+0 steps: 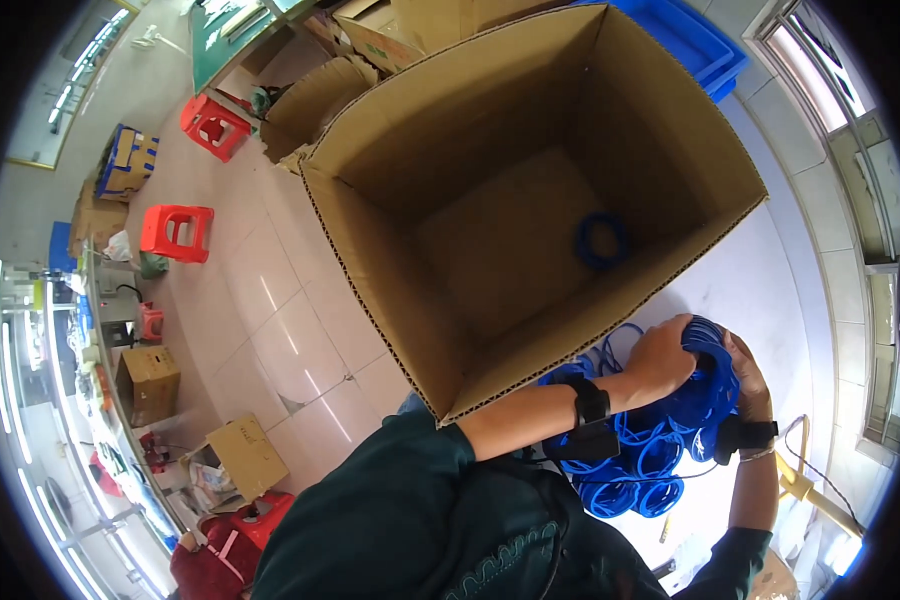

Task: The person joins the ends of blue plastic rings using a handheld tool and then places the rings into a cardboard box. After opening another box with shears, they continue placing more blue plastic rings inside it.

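Observation:
A stack of blue rings (708, 388) is held between my two hands beside the near right edge of a large open cardboard box. My left hand (662, 357) is closed on the left side of the stack, its fingertips partly hidden by the rings. Around the right side curls my right hand (749, 372), its thumb side uppermost. Below my hands, more blue rings (610, 492) stand in several piles on the white tabletop. One blue ring (579, 240) lies inside the cardboard box (370, 285), on its bottom near the right wall.
Blue plastic trays (727, 72) sit behind the box at the far right. On the left, red stools (177, 234) and a small carton (150, 385) stand on the tiled floor (270, 270). A yellow stand (805, 487) is close to my right forearm. Wall and window run along the right.

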Demonstrator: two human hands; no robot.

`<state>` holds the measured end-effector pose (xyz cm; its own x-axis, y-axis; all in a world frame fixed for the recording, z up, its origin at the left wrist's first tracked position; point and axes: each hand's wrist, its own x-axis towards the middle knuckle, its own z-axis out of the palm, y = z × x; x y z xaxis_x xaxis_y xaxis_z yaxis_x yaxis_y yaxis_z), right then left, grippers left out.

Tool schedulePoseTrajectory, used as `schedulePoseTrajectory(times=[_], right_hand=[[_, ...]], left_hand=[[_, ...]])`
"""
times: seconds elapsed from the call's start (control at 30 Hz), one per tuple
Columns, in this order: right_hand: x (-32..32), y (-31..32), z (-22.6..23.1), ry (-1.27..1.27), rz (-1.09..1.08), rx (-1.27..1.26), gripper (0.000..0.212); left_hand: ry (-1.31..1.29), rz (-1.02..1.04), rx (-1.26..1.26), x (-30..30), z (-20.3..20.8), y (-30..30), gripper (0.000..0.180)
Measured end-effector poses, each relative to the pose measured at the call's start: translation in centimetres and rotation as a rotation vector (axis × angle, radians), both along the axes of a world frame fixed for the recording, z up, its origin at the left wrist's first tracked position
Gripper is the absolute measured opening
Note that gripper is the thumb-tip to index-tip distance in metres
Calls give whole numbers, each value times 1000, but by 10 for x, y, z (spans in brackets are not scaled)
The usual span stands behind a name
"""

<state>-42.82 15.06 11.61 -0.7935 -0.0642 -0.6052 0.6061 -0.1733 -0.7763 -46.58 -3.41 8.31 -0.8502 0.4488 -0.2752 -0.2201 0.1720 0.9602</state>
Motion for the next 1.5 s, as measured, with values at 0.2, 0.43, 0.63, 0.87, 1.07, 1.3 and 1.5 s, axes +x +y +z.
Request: schedulePoseTrajectory(times=[0.2, 0.43, 0.63, 0.87, 1.07, 1.3, 1.5], right_hand=[[25, -5, 17, 58, -56, 43, 37], [30, -33, 18, 62, -111, 17, 60], [68, -43, 11, 173, -70, -172, 57], [126, -60, 59, 341, -281, -372, 44], [158, -79, 115, 633, -434, -147, 46], [40, -25, 165, 719, -211, -6, 59], [-107, -83, 196, 634, -18, 112, 73]], left_hand=[[-88, -126, 86, -5, 24, -14, 36], [81, -211, 71, -15, 17, -26, 30], [-71, -353, -35, 5, 59, -43, 27], [-73, -533, 72, 25, 109, -47, 26], [756, -1091, -73, -15, 213, -34, 22], [1782, -1021, 382, -101, 297, -80, 24], [497, -571, 42, -192, 268, -127, 21]])
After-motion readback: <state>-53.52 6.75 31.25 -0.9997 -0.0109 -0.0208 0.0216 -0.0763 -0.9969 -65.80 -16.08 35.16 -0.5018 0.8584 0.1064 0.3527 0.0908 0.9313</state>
